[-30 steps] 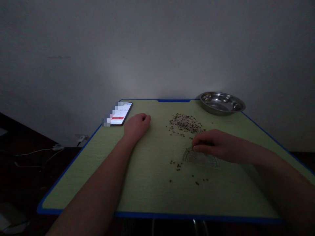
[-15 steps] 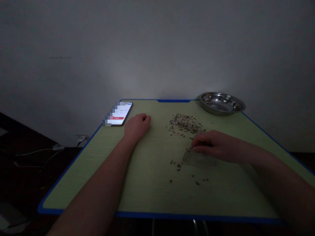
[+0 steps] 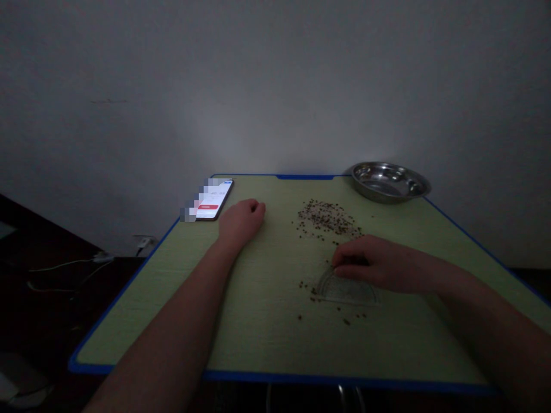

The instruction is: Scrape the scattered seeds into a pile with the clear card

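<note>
My right hand (image 3: 365, 264) pinches the curved upper edge of a clear semicircular protractor (image 3: 349, 292) between thumb and fingers. The protractor is at the table's middle right, its straight edge toward me; whether it lies flat on the table I cannot tell. Small dark grains (image 3: 313, 291) are scattered by its left end, with several more below it. Beyond my right hand spreads a pile of pale and dark grains (image 3: 325, 217). My left hand (image 3: 243, 221) rests on the table, closed in a loose fist, with nothing visible in it.
A light green table (image 3: 258, 332) with a blue rim stands against a grey wall. A shiny metal bowl (image 3: 390, 186) sits at its back right corner. A lit phone (image 3: 215, 201) lies at the back left, near my left hand. Cables (image 3: 103, 258) run beyond the table's left side.
My right hand has moved slightly toward me and left, bringing the protractor nearer to the grains below. My left hand has stayed in place.
</note>
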Tool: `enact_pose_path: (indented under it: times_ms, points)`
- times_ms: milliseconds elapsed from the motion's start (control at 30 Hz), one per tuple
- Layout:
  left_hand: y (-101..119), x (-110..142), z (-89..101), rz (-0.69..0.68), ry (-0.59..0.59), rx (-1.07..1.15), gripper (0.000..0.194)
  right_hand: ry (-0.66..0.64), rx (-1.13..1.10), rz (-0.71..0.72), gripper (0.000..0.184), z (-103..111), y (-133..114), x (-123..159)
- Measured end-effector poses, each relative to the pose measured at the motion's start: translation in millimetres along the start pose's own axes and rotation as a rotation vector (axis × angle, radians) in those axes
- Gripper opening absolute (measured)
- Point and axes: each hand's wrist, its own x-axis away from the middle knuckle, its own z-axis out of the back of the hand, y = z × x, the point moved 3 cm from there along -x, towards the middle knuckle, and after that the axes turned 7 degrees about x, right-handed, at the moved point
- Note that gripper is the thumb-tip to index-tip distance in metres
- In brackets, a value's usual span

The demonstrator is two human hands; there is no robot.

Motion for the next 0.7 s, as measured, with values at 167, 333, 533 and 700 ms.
enact_pose_path:
  times_ms: [167, 333, 533, 700]
  points:
    - [0.2, -0.8, -0.5, 0.008, -0.006, -0.01, 0.04, 0.007, -0.001, -0.014, 0.019, -2.8, -1.9, -1.9]
    - [-0.3, -1.3, -1.0, 0.004, 0.002, -0.015, 0.04, 0.027, 0.007, -0.016, 0.018, -4.7, -1.7, -3.1]
    - [-0.7, -0.6, -1.0, 0.002, 0.003, -0.01, 0.04, 0.1, 0.011, -0.074, 0.018, 1.5, 2.7, -1.5]
    - [0.0, -0.3, -0.2, -0.001, 0.002, -0.019, 0.04, 0.08, -0.017, -0.032, 0.018, -0.2, -2.4, -2.2]
